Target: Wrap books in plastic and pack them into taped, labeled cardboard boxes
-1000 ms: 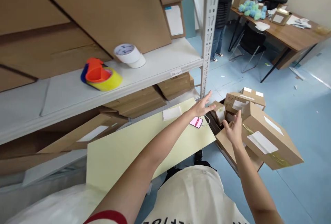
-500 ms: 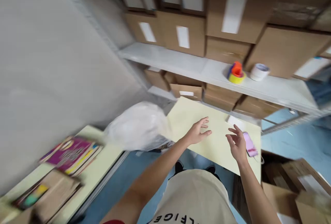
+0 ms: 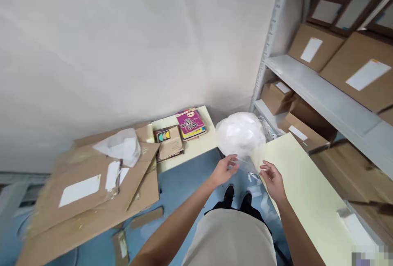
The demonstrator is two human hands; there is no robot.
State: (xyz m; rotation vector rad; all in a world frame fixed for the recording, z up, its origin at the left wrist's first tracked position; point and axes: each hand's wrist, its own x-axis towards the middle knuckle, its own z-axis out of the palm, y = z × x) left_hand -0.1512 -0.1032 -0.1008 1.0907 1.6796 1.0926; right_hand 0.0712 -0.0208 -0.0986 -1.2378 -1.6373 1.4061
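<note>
My left hand [image 3: 225, 170] is held out in front of me, fingers apart, with nothing in it. Just beyond it stands a bulging white plastic bag [image 3: 241, 133]; I cannot tell whether the fingertips touch it. To the right, my right hand [image 3: 273, 180] hovers by the corner of a pale yellow table [image 3: 302, 171]. Its fingers are loosely curved and apart, holding nothing. The bag's lower edge hangs between the two hands.
Stacked books [image 3: 190, 123] and a brown notebook [image 3: 170, 143] lie on another pale table [image 3: 198, 148]. Flattened cardboard [image 3: 92, 192] covers the left side, under a crumpled white bag [image 3: 123, 147]. Metal shelves [image 3: 331, 89] with cardboard boxes rise at right. Scraps lie on the blue floor.
My view has swung left, bringing the books, cardboard and white bag more fully into sight. Both hands are now near the bag instead of over the right table, and remain without anything in them.
</note>
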